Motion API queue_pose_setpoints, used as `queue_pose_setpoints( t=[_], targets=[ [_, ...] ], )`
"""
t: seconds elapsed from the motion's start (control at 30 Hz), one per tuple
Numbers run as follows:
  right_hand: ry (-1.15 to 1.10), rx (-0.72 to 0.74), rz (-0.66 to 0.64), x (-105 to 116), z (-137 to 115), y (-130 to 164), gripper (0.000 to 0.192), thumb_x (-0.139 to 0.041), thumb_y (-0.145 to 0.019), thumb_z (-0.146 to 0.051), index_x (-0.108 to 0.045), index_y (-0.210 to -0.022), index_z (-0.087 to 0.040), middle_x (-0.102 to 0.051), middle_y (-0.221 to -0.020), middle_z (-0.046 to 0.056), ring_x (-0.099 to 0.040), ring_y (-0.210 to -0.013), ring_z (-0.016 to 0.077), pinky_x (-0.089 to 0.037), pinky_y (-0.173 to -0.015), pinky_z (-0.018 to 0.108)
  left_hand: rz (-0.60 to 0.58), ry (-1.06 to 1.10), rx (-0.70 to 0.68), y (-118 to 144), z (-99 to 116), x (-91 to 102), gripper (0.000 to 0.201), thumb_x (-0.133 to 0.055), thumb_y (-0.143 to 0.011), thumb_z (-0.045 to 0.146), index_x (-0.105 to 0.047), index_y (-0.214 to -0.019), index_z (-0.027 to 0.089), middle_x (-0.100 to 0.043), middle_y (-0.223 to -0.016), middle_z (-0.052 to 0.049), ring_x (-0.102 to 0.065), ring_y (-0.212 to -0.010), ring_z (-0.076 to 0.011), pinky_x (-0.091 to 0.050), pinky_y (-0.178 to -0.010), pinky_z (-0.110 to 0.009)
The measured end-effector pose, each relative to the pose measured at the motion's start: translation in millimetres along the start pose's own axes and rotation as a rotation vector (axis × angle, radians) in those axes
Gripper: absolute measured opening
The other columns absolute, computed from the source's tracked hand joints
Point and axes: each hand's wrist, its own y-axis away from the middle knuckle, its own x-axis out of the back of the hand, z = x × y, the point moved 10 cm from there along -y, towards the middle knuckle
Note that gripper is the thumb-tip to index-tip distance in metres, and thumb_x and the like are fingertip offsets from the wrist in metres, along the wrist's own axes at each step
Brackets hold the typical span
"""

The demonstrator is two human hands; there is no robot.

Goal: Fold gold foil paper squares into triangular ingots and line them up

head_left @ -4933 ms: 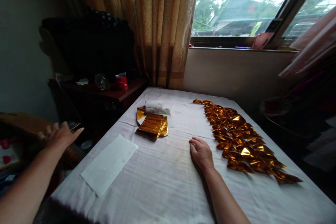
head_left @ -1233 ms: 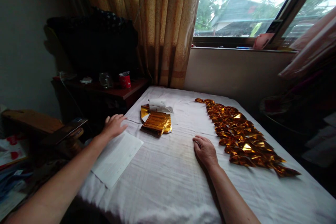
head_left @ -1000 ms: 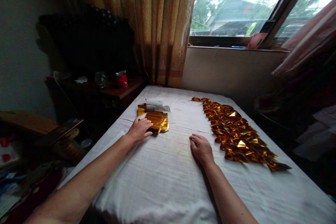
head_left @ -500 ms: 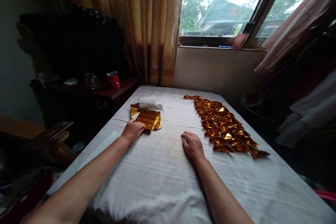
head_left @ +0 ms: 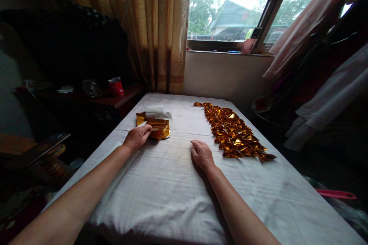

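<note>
Gold against a white cloth (head_left: 161, 183) — that's what reads strongest on my feed.
The foil stack (head_left: 160, 133) is coppery gold with darker lines, the folded foil pieces (head_left: 233, 130) amber with pale glints. I get white from the paper bundle (head_left: 154, 111), mottled golden brown from the curtain (head_left: 161, 26) with an orange-brown band low down, and black with pale specks from the cover (head_left: 86, 21). I also pick up a red cup (head_left: 116, 88) with white marks, a pink container (head_left: 248, 46) and a pink handle (head_left: 337, 194).

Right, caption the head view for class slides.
Left hand pinches flat gold foil sheets; right hand rests on wrinkled white cloth.
</note>
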Motion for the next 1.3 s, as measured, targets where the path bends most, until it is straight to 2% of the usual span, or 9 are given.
queue_pose_setpoints(
  t=[0.2,0.3,0.53,0.63,0.73,0.93,1.1,1.23,1.3],
  targets=[
    [-0.047,0.116,0.159,28,-39,-7,0.068,-0.063,-0.079,-0.027,-0.047,-0.144,-0.019,-0.051,-0.144,0.014,-0.047,-0.131,0.0299,-0.04,-0.107,0.047,-0.014,0.271,-0.123,-5,40,9.1,0.025,-0.053,-0.083,0.037,-0.067,-0.096,0.021,-0.072,-0.087,-0.003,-0.065,-0.081,-0.019,-0.05,-0.077,-0.028],
    [-0.127,0.159,0.15,36,-56,-10,0.069,-0.068,-0.076,-0.032,-0.05,-0.141,-0.02,-0.048,-0.147,0.015,-0.045,-0.133,0.032,-0.04,-0.107,0.049,-0.058,0.413,-0.173,-6,60,9.8,0.032,-0.052,-0.084,0.042,-0.067,-0.099,0.018,-0.072,-0.088,-0.005,-0.067,-0.08,-0.0182,-0.052,-0.073,-0.026],
    [-0.506,0.004,-0.095,12,-48,-3,0.018,-0.059,-0.081,-0.029,-0.074,-0.088,-0.022,-0.076,-0.082,0.002,-0.069,-0.077,0.0175,-0.054,-0.074,0.028,-0.055,0.534,-0.183,-12,72,0.0,0.04,-0.05,-0.088,0.043,-0.064,-0.113,0.015,-0.073,-0.091,-0.007,-0.069,-0.081,-0.0189,-0.056,-0.073,-0.029],
    [-0.494,-0.098,-0.072,6,-29,0,0.023,-0.053,-0.083,-0.03,-0.073,-0.079,-0.02,-0.07,-0.065,-0.001,-0.065,-0.06,0.0143,-0.05,-0.059,0.023,0.047,0.493,-0.151,-16,67,-11.4,0.043,-0.053,-0.086,0.035,-0.058,-0.125,0.018,-0.067,-0.118,-0.01,-0.064,-0.109,-0.0236,-0.051,-0.097,-0.038],
    [-0.463,-0.217,-0.036,2,-1,0,0.025,-0.052,-0.083,-0.029,-0.073,-0.092,-0.019,-0.068,-0.062,-0.002,-0.061,-0.055,0.0133,-0.048,-0.054,0.022,0.137,0.346,-0.192,-11,79,-31.3,0.043,-0.056,-0.085,0.028,-0.058,-0.127,0.022,-0.056,-0.139,-0.01,-0.048,-0.132,-0.0268,-0.036,-0.114,-0.047],
    [-0.393,-0.372,-0.03,-2,38,-1,0.051,-0.057,-0.08,-0.028,-0.06,-0.129,-0.015,-0.064,-0.06,-0.003,-0.059,-0.057,0.0148,-0.046,-0.054,0.023,-0.177,-0.014,-0.42,22,127,-114.8,0.052,-0.06,-0.088,0.042,-0.055,-0.135,0.021,-0.053,-0.144,-0.014,-0.043,-0.138,-0.0319,-0.029,-0.115,-0.057],
    [-0.438,-0.265,-0.184,2,29,2,0.055,-0.061,-0.079,-0.03,-0.058,-0.132,-0.017,-0.068,-0.073,-0.001,-0.061,-0.064,0.0152,-0.05,-0.063,0.026,-0.287,-0.089,-0.434,34,123,-138.0,0.07,-0.066,-0.081,0.054,-0.049,-0.141,0.021,-0.05,-0.146,-0.018,-0.043,-0.136,-0.0342,-0.026,-0.115,-0.06],
    [-0.376,-0.031,-0.297,14,13,3,0.066,-0.059,-0.068,-0.007,-0.058,-0.132,-0.022,-0.07,-0.108,0.005,-0.064,-0.085,0.0152,-0.051,-0.079,0.026,-0.265,-0.038,-0.453,27,124,-134.7,0.057,-0.063,-0.085,0.046,-0.053,-0.136,0.021,-0.057,-0.139,-0.016,-0.05,-0.13,-0.0321,-0.027,-0.113,-0.059],
    [-0.236,0.028,-0.291,19,14,-1,0.056,-0.055,-0.069,-0.004,-0.067,-0.119,-0.025,-0.069,-0.104,0.004,-0.064,-0.085,0.0154,-0.05,-0.079,0.025,-0.263,0.001,-0.46,21,127,-131.5,0.047,-0.06,-0.088,0.04,-0.057,-0.131,0.022,-0.063,-0.132,-0.013,-0.055,-0.124,-0.0297,-0.028,-0.113,-0.057]
  ],
)
